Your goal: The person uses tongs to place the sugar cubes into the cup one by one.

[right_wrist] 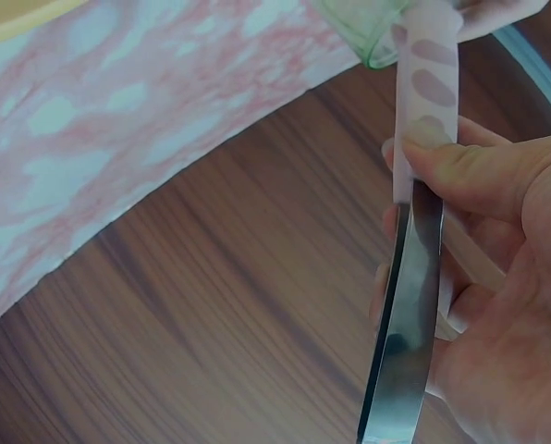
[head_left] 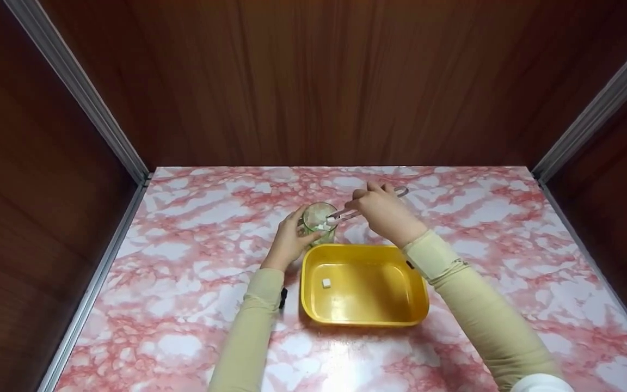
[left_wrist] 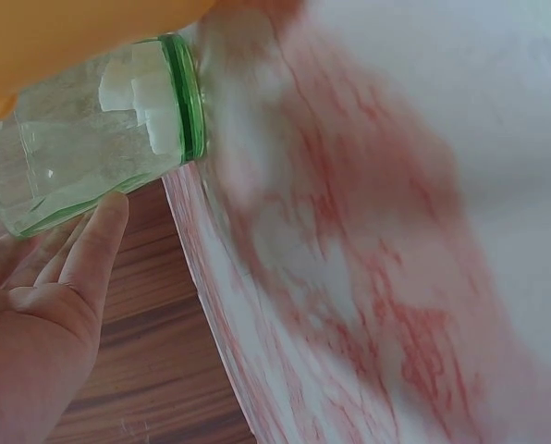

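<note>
My left hand point(head_left: 288, 239) holds a clear green-tinted drinking glass point(head_left: 313, 215) upright, thumb on the near side and fingers around the left. Several white cubes point(left_wrist: 155, 106) lie at the bottom of the glass, as the left wrist view shows. Between thumb and fingers, my right hand point(head_left: 387, 214) grips a pair of tongs point(right_wrist: 414, 305) with metal arms and pale pink spotted ends. At the glass's mouth, the tong tips hold one white cube point(head_left: 331, 220). Just nearer stands a yellow tray point(head_left: 365, 323) with a single white cube point(head_left: 326, 283) on its floor.
The table point(head_left: 183, 305) has a red-and-white marbled top. Dark wood-grain panels point(head_left: 313, 81) rise behind it and at both sides, with metal strips point(head_left: 93, 103) along the corners. The tray sits between the two forearms.
</note>
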A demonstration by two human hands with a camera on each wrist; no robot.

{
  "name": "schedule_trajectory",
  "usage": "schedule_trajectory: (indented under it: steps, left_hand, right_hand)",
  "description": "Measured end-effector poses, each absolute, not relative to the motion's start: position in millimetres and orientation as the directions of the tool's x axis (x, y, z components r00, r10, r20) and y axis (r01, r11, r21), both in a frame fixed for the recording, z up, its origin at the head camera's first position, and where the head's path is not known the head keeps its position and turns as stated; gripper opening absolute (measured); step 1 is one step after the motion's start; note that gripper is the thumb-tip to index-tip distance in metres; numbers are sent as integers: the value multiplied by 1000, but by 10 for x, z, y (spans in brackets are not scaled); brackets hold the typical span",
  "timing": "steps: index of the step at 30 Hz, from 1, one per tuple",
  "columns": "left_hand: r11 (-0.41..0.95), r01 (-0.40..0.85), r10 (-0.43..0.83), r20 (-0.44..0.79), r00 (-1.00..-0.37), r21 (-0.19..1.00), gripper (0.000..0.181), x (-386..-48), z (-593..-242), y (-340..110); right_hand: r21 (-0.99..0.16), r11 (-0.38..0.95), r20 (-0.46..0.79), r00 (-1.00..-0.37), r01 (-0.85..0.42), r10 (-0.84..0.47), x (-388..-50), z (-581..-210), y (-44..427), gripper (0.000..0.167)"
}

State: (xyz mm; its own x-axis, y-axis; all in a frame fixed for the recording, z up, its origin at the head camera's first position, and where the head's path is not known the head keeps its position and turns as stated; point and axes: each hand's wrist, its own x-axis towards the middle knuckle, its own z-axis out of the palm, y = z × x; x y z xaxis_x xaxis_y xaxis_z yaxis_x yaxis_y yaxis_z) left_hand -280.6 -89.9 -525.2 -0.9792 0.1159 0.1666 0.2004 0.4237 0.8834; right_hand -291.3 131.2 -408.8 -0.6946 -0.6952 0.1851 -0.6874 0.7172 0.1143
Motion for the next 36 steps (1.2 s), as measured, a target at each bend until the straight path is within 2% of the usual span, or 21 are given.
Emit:
schedule_trajectory:
  steps: [20,36]
  left_hand:
    - [398,187,117,152,-981,898,78,-2792,-5239,-900]
    - [387,183,124,146,-981,904,81,-2789,-5246,-893]
  right_hand:
    - [91,732,174,-713,-676,-680,-2893,-4087,1317,43]
    - [98,720,195,-697,-687,-690,-2792,-4033,1401,42]
